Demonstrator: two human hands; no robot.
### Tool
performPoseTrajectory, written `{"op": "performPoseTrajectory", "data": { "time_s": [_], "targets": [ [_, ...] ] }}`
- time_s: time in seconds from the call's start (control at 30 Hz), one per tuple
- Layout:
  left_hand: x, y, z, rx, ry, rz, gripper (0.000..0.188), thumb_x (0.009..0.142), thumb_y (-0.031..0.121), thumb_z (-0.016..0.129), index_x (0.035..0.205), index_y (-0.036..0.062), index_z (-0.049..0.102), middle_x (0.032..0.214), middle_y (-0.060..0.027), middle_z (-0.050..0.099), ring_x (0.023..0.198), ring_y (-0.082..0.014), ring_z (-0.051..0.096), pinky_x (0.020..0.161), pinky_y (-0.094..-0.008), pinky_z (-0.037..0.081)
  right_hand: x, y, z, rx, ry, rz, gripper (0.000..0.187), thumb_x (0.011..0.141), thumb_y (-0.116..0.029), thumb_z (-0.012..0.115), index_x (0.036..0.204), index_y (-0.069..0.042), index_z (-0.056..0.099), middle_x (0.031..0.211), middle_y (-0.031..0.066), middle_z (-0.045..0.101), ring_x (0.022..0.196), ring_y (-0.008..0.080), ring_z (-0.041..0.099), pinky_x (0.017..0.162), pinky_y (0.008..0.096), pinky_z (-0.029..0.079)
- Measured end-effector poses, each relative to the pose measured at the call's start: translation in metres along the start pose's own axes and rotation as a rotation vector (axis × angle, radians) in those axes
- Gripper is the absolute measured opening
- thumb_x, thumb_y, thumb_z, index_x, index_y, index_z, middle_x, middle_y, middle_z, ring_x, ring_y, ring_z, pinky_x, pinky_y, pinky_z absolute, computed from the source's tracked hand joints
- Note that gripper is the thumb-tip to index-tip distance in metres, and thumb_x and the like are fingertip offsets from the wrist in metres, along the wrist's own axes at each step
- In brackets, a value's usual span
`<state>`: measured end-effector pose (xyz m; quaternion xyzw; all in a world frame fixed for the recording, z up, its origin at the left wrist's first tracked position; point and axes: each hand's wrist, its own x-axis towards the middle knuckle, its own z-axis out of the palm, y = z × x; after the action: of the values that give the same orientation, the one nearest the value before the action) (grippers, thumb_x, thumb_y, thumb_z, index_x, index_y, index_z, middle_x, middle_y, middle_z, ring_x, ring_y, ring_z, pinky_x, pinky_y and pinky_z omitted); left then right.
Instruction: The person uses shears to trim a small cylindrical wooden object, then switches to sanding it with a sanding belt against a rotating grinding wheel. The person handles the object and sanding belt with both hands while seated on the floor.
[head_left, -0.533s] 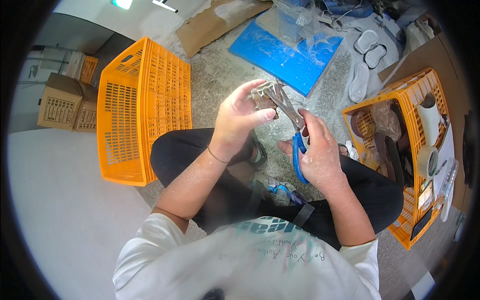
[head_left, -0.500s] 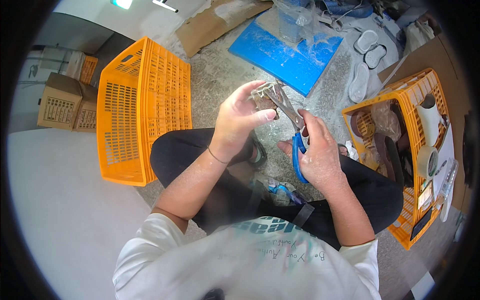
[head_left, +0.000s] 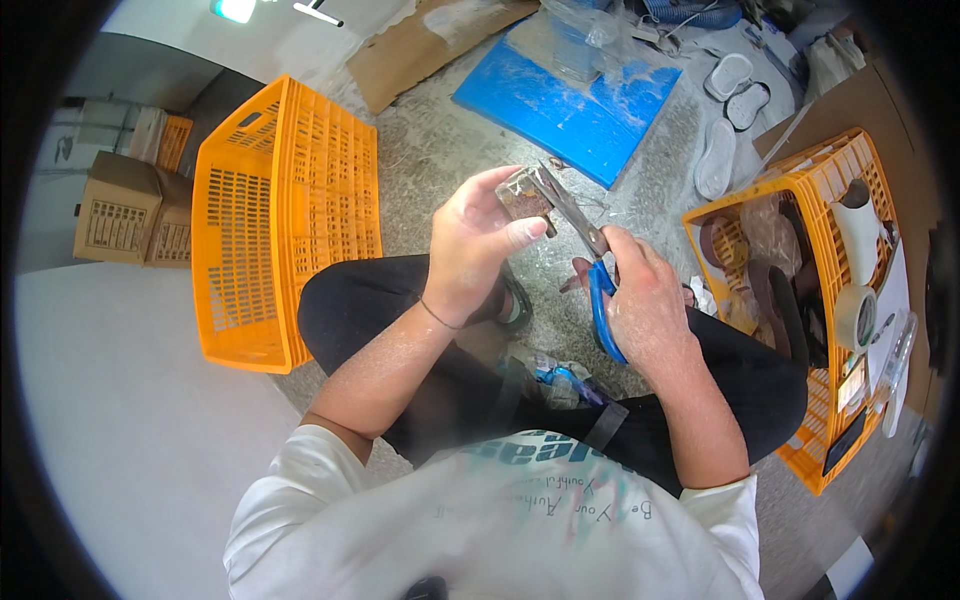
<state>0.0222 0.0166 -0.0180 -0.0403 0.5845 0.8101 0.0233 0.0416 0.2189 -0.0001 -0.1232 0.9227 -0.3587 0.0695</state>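
My left hand (head_left: pixel 477 228) pinches a small brown block (head_left: pixel 524 200) that looks wrapped in clear film or tape, thumb along its near side and fingers behind. With my right hand (head_left: pixel 645 295) I grip blue-handled scissors (head_left: pixel 604 312). Their metal blades lie at the right edge of the block, tips by its upper corner. Whether the blades are cutting into the film cannot be made out. What the block is made of is too small to tell.
On the left stands an orange crate (head_left: pixel 285 220). A dusty blue board (head_left: pixel 570 95) lies ahead, with white sandals (head_left: pixel 714 160) to its right. An orange crate at right (head_left: pixel 830 200) holds a tape roll (head_left: pixel 855 318), a white cup-like tube (head_left: pixel 857 235) and a phone (head_left: pixel 847 443).
The scissors have shifted slightly, their tips moving from over the block's face to its upper right edge. My left hand still holds the block, turned a little.
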Motion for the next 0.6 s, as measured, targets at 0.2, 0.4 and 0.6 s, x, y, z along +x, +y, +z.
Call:
{"op": "performPoseTrajectory", "data": {
  "time_s": [0.2,0.4,0.6],
  "targets": [
    [0.0006,-0.001,0.0029,-0.052,0.001,0.015,0.061,0.079,-0.007,0.077,0.132,-0.0077,0.049,0.122,-0.0143,0.062,0.108,-0.0193,0.063,0.093,-0.033,0.053,0.0046,0.0031,0.0023,0.158,-0.117,0.094,0.033,0.091,-0.024,0.069,0.111,-0.001,0.056,0.1,0.0246,0.066,0.093,0.0434,0.065,0.079,0.0506,0.051],
    [0.0046,0.0006,0.0029,-0.104,-0.001,0.028,0.061,0.08,-0.008,0.075,0.134,-0.0065,0.048,0.125,-0.0145,0.06,0.111,-0.021,0.062,0.095,-0.0348,0.053,0.0045,-0.0006,0.0002,0.08,-0.041,0.021,0.07,0.082,-0.039,0.078,0.132,0.001,0.049,0.119,0.0251,0.059,0.113,0.0409,0.058,0.095,0.0469,0.048],
    [0.0043,0.0018,-0.0016,-0.141,-0.057,-0.055,0.061,0.08,-0.008,0.074,0.136,-0.0063,0.048,0.124,-0.0125,0.061,0.111,-0.0193,0.062,0.097,-0.0333,0.051,0.0056,-0.0017,0.0021,0.005,-0.025,-0.014,0.082,0.079,-0.042,0.081,0.138,0.002,0.045,0.122,0.0215,0.056,0.11,0.0352,0.059,0.096,0.0439,0.047]
  ]
}}
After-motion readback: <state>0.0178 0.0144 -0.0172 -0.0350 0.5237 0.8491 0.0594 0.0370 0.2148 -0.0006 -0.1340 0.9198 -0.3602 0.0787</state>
